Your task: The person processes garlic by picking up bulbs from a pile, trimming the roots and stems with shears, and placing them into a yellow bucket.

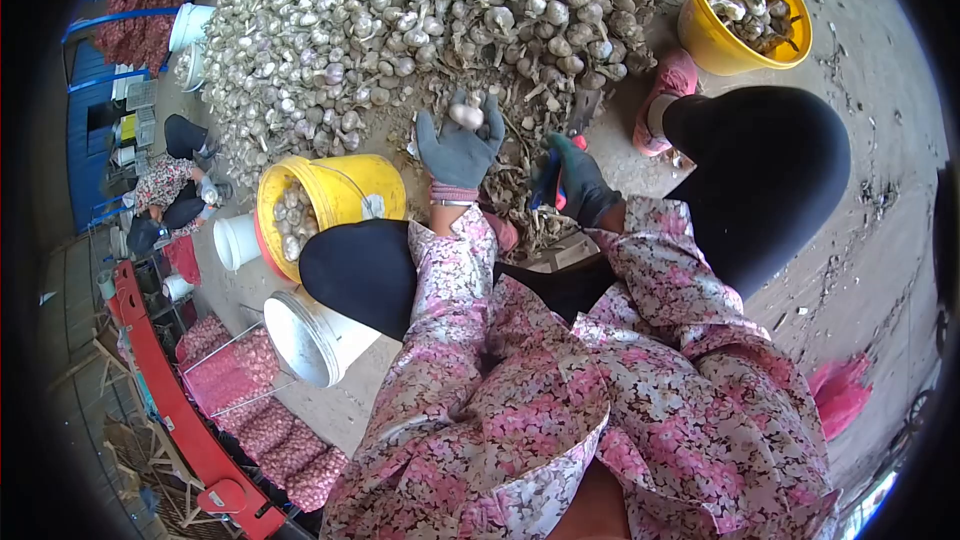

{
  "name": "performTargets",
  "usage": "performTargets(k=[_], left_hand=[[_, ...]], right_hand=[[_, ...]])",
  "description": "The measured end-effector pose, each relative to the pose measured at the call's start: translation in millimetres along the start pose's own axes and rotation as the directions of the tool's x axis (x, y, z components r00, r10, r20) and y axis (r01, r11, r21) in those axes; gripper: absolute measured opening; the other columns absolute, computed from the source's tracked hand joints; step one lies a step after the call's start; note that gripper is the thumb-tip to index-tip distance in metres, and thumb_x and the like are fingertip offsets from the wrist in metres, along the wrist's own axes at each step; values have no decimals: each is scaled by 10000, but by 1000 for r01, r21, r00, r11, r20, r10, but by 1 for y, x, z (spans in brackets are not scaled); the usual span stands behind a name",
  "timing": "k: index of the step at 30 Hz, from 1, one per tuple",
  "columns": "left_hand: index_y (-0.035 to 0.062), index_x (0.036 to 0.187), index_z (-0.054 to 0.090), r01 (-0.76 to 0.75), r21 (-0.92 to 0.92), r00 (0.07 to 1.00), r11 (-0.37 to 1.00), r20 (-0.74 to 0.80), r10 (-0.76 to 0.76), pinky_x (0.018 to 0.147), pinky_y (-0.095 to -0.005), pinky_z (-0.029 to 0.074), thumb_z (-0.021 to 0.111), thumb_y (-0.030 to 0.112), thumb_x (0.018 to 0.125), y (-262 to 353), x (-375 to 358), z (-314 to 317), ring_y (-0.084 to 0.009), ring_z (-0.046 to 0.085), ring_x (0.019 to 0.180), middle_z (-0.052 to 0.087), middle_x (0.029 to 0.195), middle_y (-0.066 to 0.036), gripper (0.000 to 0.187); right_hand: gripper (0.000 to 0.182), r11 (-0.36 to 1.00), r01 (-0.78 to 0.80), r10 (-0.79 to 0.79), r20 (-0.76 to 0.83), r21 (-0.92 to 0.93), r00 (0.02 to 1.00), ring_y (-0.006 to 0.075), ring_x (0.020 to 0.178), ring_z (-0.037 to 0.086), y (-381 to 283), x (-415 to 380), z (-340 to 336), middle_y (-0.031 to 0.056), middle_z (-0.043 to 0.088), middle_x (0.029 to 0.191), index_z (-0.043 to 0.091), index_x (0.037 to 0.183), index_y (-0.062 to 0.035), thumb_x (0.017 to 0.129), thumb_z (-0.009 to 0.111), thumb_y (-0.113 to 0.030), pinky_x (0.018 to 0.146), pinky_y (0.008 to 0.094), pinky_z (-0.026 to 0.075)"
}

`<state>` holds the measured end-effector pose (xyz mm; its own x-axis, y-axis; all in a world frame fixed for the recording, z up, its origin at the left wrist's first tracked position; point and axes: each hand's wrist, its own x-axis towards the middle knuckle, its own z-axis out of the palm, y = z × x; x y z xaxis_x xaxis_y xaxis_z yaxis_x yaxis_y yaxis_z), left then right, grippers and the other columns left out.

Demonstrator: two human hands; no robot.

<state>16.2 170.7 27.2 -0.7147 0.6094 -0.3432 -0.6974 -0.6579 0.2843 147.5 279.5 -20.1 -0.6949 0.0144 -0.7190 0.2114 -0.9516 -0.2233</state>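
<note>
L hand (458, 152), grey glove: fingers closed round pale round garlic bulb (466, 116). R hand (580, 180) grips red-blue shears (553, 186). Yellow plastic bucket (345, 190) w/ garlic just left of L hand; second yellow bucket (708, 40), stalky bulbs, beyond R hand.

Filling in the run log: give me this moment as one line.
left hand: holds garlic bulb | right hand: grips shears | ahead: garlic pile | left: yellow bucket with bulbs
</note>
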Motion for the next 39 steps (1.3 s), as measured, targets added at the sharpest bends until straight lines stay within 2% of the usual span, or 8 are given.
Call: performTargets(k=[7,11,13,19,22,25,30,39], left_hand=[[69,943,616,193,596,901,779,-422,100,661,-349,529,686,276,823,19,173,-42,-174,607,731,621,848,-67,249],[52,1173,566,296,759,922,-580,-68,381,860,-373,502,760,428,687,7,281,-43,-284,592,1043,589,1129,-161,645],[131,1314,440,459,408,885,-789,-286,368,956,-431,438,731,519,656,-12,293,-14,-329,460,1221,388,1371,-144,818],[108,1243,505,234,677,968,-697,-99,229,834,-402,503,783,386,676,11,294,-58,-267,600,1037,588,1150,-164,690],[117,1143,562,202,931,962,304,-247,118,510,-256,495,698,147,814,25,241,-64,-101,617,733,641,942,-22,357],[104,1097,578,37,765,997,643,-70,26,584,-293,513,671,104,823,15,152,-31,-158,619,792,621,898,-25,289],[111,1351,405,-126,726,992,676,107,70,771,-313,534,618,-33,784,-15,59,2,-202,602,975,556,1178,-78,623],[39,1311,427,-221,975,975,-4,221,-15,934,-310,452,663,-80,712,24,-2,-10,-190,528,1128,529,1228,-100,655]], right_hand=[[277,997,2,-21,-240,-78,970,186,539,545,-14,28,-14,39,539,662,535,903,-102,855,616,-362,500,343,470],[271,996,50,-69,-300,-71,951,172,615,575,-34,16,4,27,553,725,533,972,-94,874,603,-337,547,330,495],[258,999,34,-38,-204,-21,978,164,617,572,-35,18,3,24,557,750,532,986,-100,880,604,-323,564,316,497],[443,967,74,-110,-139,-242,984,156,710,580,-19,39,-21,73,591,809,505,1161,-40,870,609,-356,640,320,501],[680,644,142,-390,-163,-751,906,277,886,619,-34,37,-22,195,621,974,409,1300,-5,796,670,-381,793,377,476],[679,356,237,-536,10,-904,844,333,906,612,-68,10,3,206,611,986,409,1298,1,775,678,-340,787,390,474],[645,-223,278,-668,354,-934,655,350,854,601,-65,-4,10,175,610,946,451,1262,-64,708,695,-285,761,435,481],[596,-416,265,-554,474,-870,684,360,836,605,-37,-53,17,181,614,885,489,1203,-76,710,696,-339,736,448,479]])
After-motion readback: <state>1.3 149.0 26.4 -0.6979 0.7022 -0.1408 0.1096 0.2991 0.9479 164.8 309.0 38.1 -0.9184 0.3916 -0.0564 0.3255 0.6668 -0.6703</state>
